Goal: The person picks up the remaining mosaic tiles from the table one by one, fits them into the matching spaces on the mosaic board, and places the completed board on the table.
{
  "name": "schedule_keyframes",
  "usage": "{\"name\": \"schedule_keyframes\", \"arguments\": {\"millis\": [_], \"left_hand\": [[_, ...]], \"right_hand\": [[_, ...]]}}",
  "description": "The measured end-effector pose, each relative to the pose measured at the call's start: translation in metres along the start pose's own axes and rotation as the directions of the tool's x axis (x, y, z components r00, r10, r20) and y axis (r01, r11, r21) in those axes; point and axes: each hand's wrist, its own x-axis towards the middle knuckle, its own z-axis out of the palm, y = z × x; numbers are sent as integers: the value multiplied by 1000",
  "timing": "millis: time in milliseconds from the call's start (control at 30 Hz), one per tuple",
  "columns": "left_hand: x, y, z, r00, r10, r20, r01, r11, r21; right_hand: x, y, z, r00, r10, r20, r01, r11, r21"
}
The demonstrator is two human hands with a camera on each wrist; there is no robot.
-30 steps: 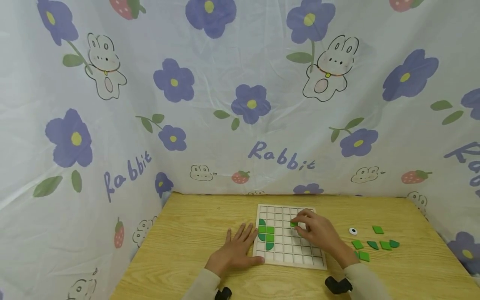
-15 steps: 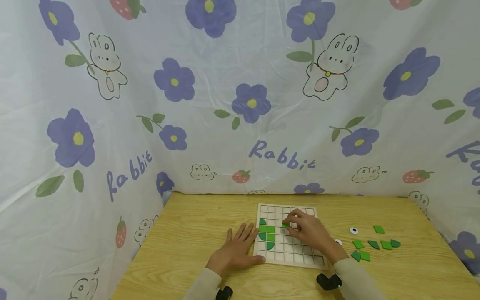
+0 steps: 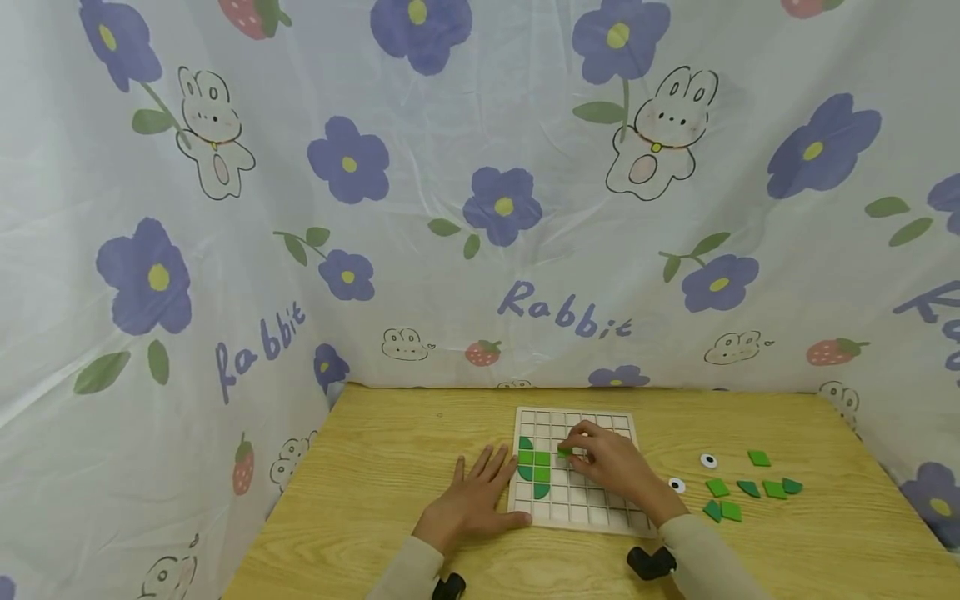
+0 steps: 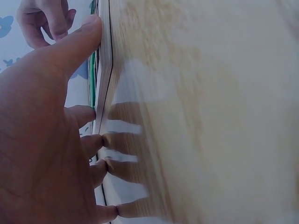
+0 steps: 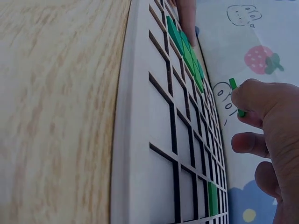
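My left hand (image 3: 471, 504) lies spread on the table, its thumb and fingertips at the left edge of a pale wooden grid board (image 3: 558, 515). The left wrist view has that thumb (image 4: 88, 30) along the board's side. Over the board, my right hand (image 3: 618, 462) pinches a small bright green tile (image 5: 238, 99) between thumb and finger, held above the grid. Set in the board's left columns are several light green squares (image 3: 542, 473) and dark green quarter-round pieces (image 3: 541, 492). Another green piece (image 5: 213, 198) sits in the grid in the right wrist view, hidden by my right hand in the head view.
Right of the board lie loose light green squares (image 3: 759, 458), dark green quarter-round pieces (image 3: 748, 489) and two white eye discs (image 3: 708, 460). A white curtain (image 3: 420, 250) with flowers and rabbits hangs behind the wooden table (image 3: 375, 467).
My right hand has moved left across the board with the green tile in its pinch, uncovering an eye disc on the table. My left hand stays in place.
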Motion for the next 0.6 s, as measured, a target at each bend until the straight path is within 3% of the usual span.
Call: {"name": "schedule_keyframes", "arguments": {"millis": [600], "left_hand": [[1,-1,-1,1000,4,14,-4,1000,-9]], "right_hand": [[-3,5,19,999,-26,33,26,1000,10]]}}
